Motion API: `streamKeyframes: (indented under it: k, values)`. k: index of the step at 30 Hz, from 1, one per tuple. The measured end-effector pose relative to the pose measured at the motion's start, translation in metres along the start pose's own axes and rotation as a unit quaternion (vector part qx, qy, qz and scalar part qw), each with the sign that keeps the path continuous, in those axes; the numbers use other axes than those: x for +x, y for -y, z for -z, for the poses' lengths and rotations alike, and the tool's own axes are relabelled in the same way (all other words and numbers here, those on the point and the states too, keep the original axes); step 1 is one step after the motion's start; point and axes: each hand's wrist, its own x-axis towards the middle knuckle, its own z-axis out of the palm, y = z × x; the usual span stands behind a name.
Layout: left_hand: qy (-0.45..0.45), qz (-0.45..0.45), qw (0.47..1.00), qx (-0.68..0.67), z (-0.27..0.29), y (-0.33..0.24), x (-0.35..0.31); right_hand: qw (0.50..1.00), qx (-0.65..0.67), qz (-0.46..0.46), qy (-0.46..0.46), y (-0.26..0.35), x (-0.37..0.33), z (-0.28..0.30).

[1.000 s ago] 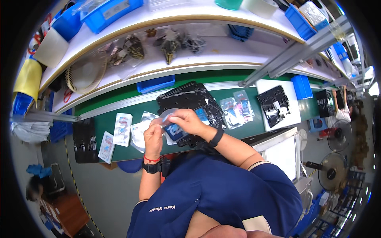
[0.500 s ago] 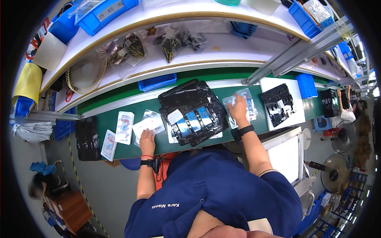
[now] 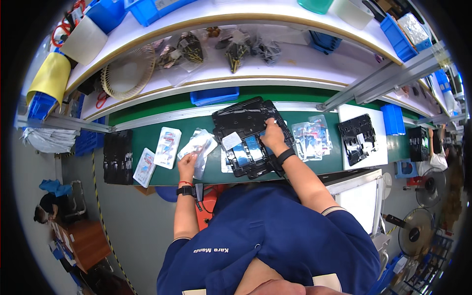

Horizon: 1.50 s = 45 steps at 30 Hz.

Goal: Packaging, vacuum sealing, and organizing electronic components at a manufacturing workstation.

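Observation:
My left hand (image 3: 187, 165) pinches the edge of a clear plastic bag (image 3: 200, 142), which is partly raised off the green bench. More clear packaging lies beneath it. My right hand (image 3: 275, 137) reaches over a black plastic tray (image 3: 241, 120); its fingers are curled together, and what they hold, if anything, is too small to make out. Blue flat packs (image 3: 240, 156) sit in the tray's compartments, some hidden by the hand. A white paper slip (image 3: 230, 141) rests on the tray. Right of the tray lies a pile of clear printed packages (image 3: 310, 140).
Two white printed blister packs (image 3: 167, 146) lie left of the bag, beside stacked black trays (image 3: 118, 160). Another black tray (image 3: 357, 140) rests on a white board at the right. A shelf (image 3: 275, 76) with bagged parts overhangs the back. A blue bin (image 3: 393, 119) stands far right.
My right hand has left the pile of clear packages and moved left over the black tray. My left hand, earlier flat on the packaging, now pinches and lifts a clear bag.

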Motion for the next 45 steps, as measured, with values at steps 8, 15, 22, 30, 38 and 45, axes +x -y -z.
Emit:
streamKeyframes:
  k: [8, 15, 22, 30, 38, 45]
  values:
    - [0.012, -0.016, 0.998, -0.055, 0.031, -0.068, -0.001, 0.989, 0.117, 0.087, -0.002, -0.002, -0.003, 0.048]
    - [0.063, -0.242, 0.960, 0.123, -0.028, -0.156, -0.051, 0.868, 0.358, 0.308, -0.149, 0.096, -0.055, 0.097]
    - [0.087, -0.339, 0.919, 0.181, -0.050, -0.167, -0.060, 0.833, 0.244, 0.424, -0.259, 0.093, -0.058, 0.096]
    - [0.086, -0.368, 0.902, 0.209, -0.054, -0.173, -0.062, 0.842, 0.287, 0.382, -0.250, 0.086, -0.060, 0.103]
    - [0.298, -0.175, 0.938, 0.021, -0.062, -0.167, -0.060, 0.817, 0.518, 0.241, -0.078, 0.067, -0.061, 0.070]
    - [0.352, -0.117, 0.910, -0.186, -0.083, -0.167, -0.069, 0.752, 0.617, 0.221, 0.073, 0.057, -0.083, 0.078]
